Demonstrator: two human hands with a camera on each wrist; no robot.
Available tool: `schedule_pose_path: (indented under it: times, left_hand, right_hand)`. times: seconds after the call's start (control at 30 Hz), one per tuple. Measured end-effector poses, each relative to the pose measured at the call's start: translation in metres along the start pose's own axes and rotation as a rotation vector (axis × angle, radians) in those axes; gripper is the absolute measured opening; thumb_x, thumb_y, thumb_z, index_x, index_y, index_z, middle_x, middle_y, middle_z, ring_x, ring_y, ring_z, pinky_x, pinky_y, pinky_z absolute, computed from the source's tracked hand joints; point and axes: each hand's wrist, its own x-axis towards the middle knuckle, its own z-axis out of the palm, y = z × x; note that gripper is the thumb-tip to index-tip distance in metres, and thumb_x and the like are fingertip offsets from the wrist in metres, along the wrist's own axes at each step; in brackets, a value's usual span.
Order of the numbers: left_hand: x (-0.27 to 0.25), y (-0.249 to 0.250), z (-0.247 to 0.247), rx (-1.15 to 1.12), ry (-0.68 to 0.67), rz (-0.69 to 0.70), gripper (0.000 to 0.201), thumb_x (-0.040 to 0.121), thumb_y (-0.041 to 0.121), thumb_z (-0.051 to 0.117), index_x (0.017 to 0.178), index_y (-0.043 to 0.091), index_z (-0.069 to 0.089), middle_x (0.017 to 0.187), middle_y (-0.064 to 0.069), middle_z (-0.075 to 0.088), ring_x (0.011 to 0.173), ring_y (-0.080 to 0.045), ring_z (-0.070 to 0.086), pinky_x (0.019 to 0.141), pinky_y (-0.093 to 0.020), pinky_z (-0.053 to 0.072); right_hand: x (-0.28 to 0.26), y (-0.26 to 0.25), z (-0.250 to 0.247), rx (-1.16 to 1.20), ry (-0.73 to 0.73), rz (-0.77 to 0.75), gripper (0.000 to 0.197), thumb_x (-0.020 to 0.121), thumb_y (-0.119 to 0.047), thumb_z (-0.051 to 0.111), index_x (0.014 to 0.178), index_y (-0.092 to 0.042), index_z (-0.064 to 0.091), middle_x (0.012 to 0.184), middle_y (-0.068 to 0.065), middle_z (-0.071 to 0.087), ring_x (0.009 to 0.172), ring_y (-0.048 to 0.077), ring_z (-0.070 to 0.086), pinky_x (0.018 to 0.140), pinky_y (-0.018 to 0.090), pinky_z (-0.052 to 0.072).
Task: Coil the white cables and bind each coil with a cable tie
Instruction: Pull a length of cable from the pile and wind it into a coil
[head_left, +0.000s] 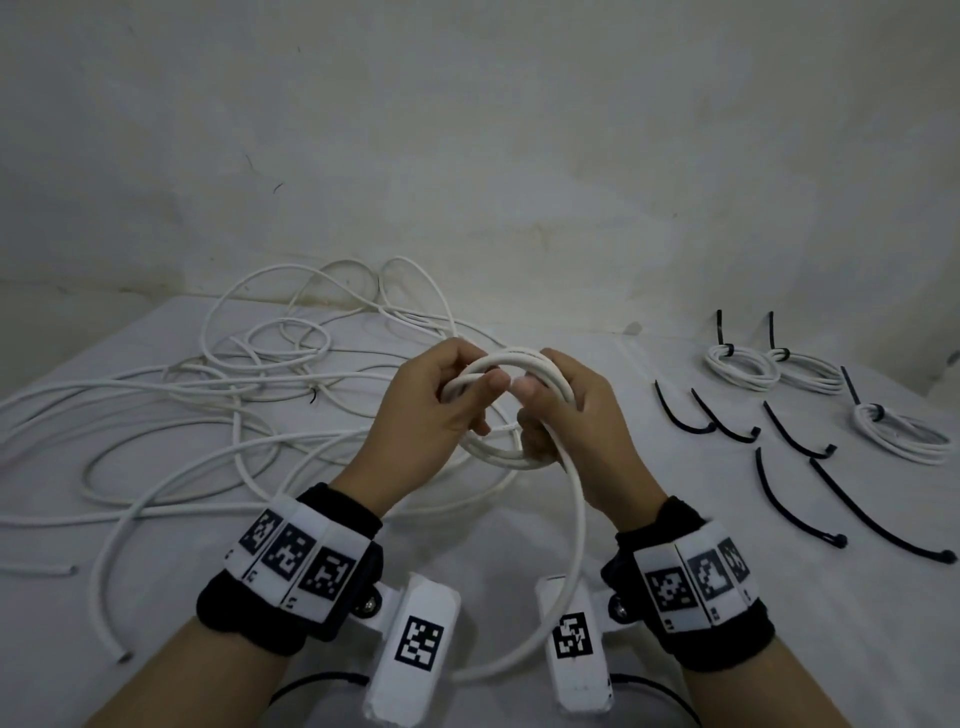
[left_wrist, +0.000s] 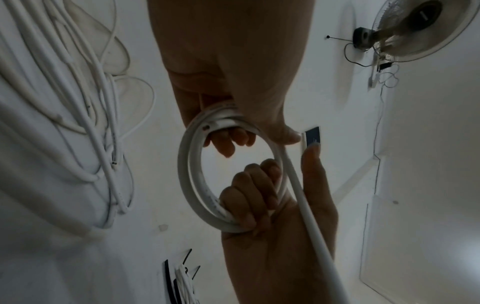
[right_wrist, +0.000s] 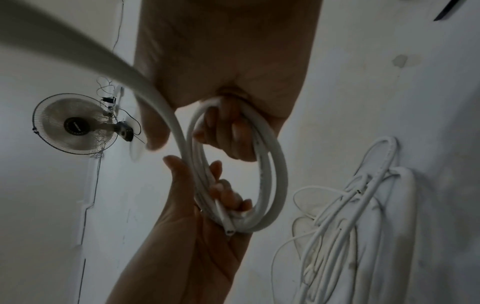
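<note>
Above the middle of the white table (head_left: 696, 467), both hands hold one small coil of white cable (head_left: 498, 453). My left hand (head_left: 467, 405) grips its left side, thumb on top. My right hand (head_left: 540, 415) grips the right side, fingers curled through the ring. The coil's loose tail (head_left: 577, 525) drops from the right hand and loops back towards me between the wrists. The left wrist view shows the coil (left_wrist: 185, 174) with left hand fingers (left_wrist: 228, 144) hooked inside it. In the right wrist view a cut cable end (right_wrist: 230, 231) pokes out of the coil (right_wrist: 279, 164).
A tangle of loose white cables (head_left: 234, 389) covers the left half of the table. Three bound coils (head_left: 743, 366) (head_left: 810, 371) (head_left: 904, 431) lie at the far right. Several black cable ties (head_left: 789, 504) are spread in front of them. A wall fan (right_wrist: 75, 125) hangs overhead.
</note>
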Motion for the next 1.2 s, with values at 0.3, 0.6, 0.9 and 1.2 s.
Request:
schedule_pose_path:
  times: [0.3, 0.6, 0.9, 1.2]
  left_hand:
    - [0.002, 0.001, -0.009, 0.182, 0.068, -0.004, 0.055, 0.079, 0.056, 0.053, 0.075, 0.001, 0.054, 0.057, -0.006, 0.043, 0.052, -0.024, 0.046, 0.052, -0.043, 0.044]
    - [0.002, 0.001, -0.012, 0.198, 0.086, -0.107, 0.053, 0.076, 0.058, 0.051, 0.073, 0.006, 0.059, 0.047, 0.011, 0.039, 0.045, -0.008, 0.035, 0.047, -0.021, 0.032]
    - [0.003, 0.013, -0.011, -0.218, -0.159, -0.505, 0.044, 0.093, 0.046, 0.045, 0.072, 0.008, 0.056, 0.051, 0.004, 0.027, 0.043, -0.009, 0.027, 0.042, -0.019, 0.035]
    - [-0.001, 0.018, -0.004, -0.228, -0.094, -0.469, 0.046, 0.096, 0.042, 0.044, 0.059, 0.018, 0.031, 0.051, 0.004, 0.021, 0.043, -0.009, 0.015, 0.038, -0.018, 0.016]
  right_hand:
    - [-0.001, -0.006, -0.005, -0.342, 0.007, -0.106, 0.026, 0.088, -0.005, 0.064, 0.11, -0.017, 0.055, 0.076, -0.004, 0.058, 0.059, 0.016, 0.065, 0.063, 0.033, 0.058]
    - [0.002, 0.0, -0.008, -0.577, 0.071, -0.274, 0.024, 0.092, -0.029, 0.057, 0.109, -0.015, 0.069, 0.084, 0.0, 0.071, 0.068, 0.011, 0.069, 0.064, 0.039, 0.057]
    - [0.001, -0.002, -0.005, -0.383, 0.183, -0.165, 0.015, 0.093, -0.013, 0.06, 0.099, -0.017, 0.073, 0.078, -0.002, 0.07, 0.053, 0.01, 0.068, 0.055, 0.025, 0.054]
    - [0.001, -0.009, 0.001, -0.082, 0.2, -0.004, 0.017, 0.092, -0.01, 0.058, 0.083, -0.006, 0.072, 0.068, 0.02, 0.064, 0.048, 0.024, 0.065, 0.051, 0.032, 0.054]
